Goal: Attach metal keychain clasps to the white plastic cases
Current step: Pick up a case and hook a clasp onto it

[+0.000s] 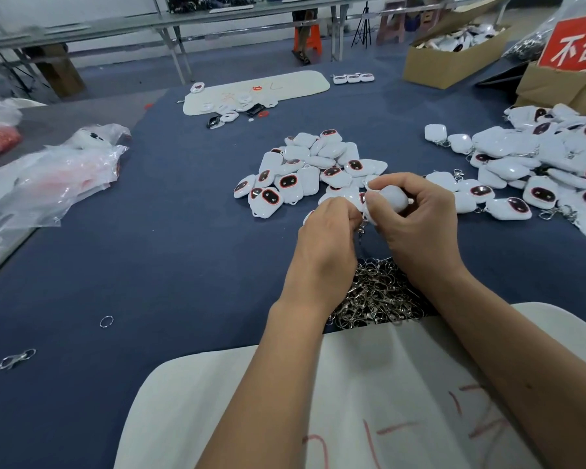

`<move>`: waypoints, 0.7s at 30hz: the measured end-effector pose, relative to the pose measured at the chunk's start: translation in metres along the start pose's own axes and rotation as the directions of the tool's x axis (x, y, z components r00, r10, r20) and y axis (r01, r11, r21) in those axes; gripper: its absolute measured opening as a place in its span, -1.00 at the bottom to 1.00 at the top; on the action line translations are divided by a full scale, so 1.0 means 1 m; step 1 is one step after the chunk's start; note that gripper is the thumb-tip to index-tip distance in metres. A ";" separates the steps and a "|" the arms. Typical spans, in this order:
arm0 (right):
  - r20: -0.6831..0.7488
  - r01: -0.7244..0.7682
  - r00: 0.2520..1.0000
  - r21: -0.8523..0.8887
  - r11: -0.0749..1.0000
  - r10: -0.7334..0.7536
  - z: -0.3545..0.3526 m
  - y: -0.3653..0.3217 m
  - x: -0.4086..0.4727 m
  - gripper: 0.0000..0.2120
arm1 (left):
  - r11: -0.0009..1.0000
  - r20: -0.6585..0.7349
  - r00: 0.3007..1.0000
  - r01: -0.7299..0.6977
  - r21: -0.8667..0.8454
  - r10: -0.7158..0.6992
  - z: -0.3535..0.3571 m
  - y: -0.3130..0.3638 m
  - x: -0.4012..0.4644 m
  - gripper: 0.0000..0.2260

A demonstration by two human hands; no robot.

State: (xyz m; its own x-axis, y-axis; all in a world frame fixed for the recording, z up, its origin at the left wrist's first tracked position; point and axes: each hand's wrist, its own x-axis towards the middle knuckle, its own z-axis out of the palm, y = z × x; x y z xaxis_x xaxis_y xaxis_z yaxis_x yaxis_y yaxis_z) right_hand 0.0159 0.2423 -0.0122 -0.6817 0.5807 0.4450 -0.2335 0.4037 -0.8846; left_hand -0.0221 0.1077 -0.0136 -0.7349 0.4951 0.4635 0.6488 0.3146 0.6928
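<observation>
While my right hand [416,211] grips a case [391,198] above the cloth [183,265], my left hand [332,225] pinches a clasp [362,228] at its edge | clasp pile [376,292] between wrists | bare cloth lies leftward

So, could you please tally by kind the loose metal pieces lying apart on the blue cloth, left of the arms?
Split ring: 1
Clasp: 1
Total: 2
</observation>
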 end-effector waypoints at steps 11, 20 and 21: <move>-0.019 -0.123 0.991 0.186 0.975 0.129 0.002 0.000 0.000 -0.94 | 1.000 -0.076 0.997 -0.001 -0.031 -0.002 0.004 0.000 0.003 -0.87; 0.097 -0.331 0.942 0.405 0.852 0.320 -0.001 -0.005 0.002 -0.91 | 0.987 -0.167 0.982 -0.105 -0.120 0.084 0.001 -0.005 0.008 -0.89; 0.105 -0.342 0.939 0.412 0.845 0.328 -0.001 -0.004 0.002 -0.91 | 0.987 -0.185 0.978 -0.119 -0.110 0.097 0.001 -0.005 0.008 -0.90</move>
State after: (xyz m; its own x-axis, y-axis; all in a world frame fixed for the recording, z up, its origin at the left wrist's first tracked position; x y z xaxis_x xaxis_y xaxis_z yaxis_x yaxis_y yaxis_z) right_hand 0.0163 0.2426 -0.0072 -0.7895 0.6034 0.1127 -0.2498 -0.1481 -0.9569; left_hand -0.0311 0.1106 -0.0138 -0.6923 0.3647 0.6227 0.7058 0.1625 0.6895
